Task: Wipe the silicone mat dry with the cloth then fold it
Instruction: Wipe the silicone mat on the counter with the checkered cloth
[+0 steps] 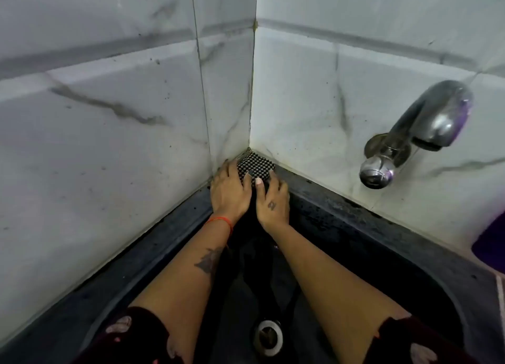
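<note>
My left hand [228,191] and right hand [273,199] lie side by side, nearly touching, at the far corner of the black sink [341,254], at about 12 o'clock from the drain [269,336].

Task item: a small checked piece [255,165] sits wedged into the corner where the two tiled walls [109,145] meet, on the dark ledge. I cannot tell whether it is the cloth or the folded mat. The fingers of my left hand lie flat along its 9 o'clock edge. My right hand is at its 5 o'clock edge with fingers bent over it; whether they pinch it or only press is not clear.

Edges and room:
- Walls close the piece in at 10 and 2 o'clock; it touches both.
- The sink basin lies open toward 6 o'clock, between my forearms.
- The tap [415,134] projects from the right-hand wall at 3 o'clock, well apart from both hands.

Hidden or unclear:
- My hands cover the near side of the piece.
- The basin interior is very dark; something dark lies under my wrists, but its outline is unreadable.
- A purple object [489,240] at 4 o'clock is cut by the frame edge.
</note>
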Action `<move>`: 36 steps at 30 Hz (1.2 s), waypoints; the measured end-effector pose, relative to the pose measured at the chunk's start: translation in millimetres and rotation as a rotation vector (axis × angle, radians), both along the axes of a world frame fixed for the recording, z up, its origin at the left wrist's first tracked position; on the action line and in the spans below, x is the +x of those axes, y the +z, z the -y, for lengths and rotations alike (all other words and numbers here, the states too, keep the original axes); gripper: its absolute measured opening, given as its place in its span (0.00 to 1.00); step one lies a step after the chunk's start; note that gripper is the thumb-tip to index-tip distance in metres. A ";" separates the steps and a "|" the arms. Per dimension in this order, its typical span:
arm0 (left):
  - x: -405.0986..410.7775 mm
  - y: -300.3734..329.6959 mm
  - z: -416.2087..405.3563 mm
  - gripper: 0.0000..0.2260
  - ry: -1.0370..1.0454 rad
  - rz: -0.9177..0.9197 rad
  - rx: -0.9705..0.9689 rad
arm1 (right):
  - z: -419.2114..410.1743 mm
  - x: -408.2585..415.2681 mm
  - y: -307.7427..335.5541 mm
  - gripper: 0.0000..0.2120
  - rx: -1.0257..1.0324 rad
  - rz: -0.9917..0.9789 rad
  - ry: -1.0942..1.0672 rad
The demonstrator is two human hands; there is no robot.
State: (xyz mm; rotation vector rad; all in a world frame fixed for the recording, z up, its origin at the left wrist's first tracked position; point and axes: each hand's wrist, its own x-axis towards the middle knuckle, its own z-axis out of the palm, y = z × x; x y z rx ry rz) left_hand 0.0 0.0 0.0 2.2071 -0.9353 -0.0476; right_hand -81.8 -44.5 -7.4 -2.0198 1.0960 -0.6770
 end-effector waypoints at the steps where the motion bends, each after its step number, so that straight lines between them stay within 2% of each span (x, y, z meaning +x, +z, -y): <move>1: 4.5 -4.1 3.2 0.23 0.022 -0.001 0.032 | 3.0 8.0 -3.6 0.28 0.059 0.004 -0.011; 6: 18.4 -16.7 13.1 0.21 0.106 0.041 0.169 | 12.1 40.9 -14.0 0.31 0.390 0.088 0.026; 10: 22.2 -9.5 14.8 0.19 0.096 -0.027 0.230 | 17.7 36.4 -15.8 0.34 0.431 0.167 0.004; 14: 1.6 8.8 9.5 0.14 0.061 -0.304 0.014 | 13.0 13.4 -6.5 0.37 0.435 0.239 -0.027; 18: -21.5 27.8 1.0 0.15 0.090 -0.819 -0.234 | 3.2 -20.7 11.6 0.38 0.431 0.298 0.003; 20: -33.9 36.6 -10.2 0.15 0.092 -0.932 -0.272 | -4.9 -43.4 22.1 0.39 0.419 0.307 0.038; 28: -123.5 80.2 -72.1 0.04 -0.047 -1.206 -0.299 | -57.6 -157.0 59.2 0.35 0.442 0.375 0.072; 31: -166.3 81.7 -97.8 0.04 -0.118 -1.197 -0.298 | -84.5 -208.2 63.6 0.33 0.454 0.410 0.026; 33: -192.6 76.7 -111.4 0.02 -0.196 -1.192 -0.296 | -101.9 -242.1 66.0 0.29 0.467 0.460 0.011; 36: -239.7 73.0 -129.6 0.06 -0.309 -1.216 -0.247 | -126.5 -293.5 66.4 0.17 0.459 0.510 -0.058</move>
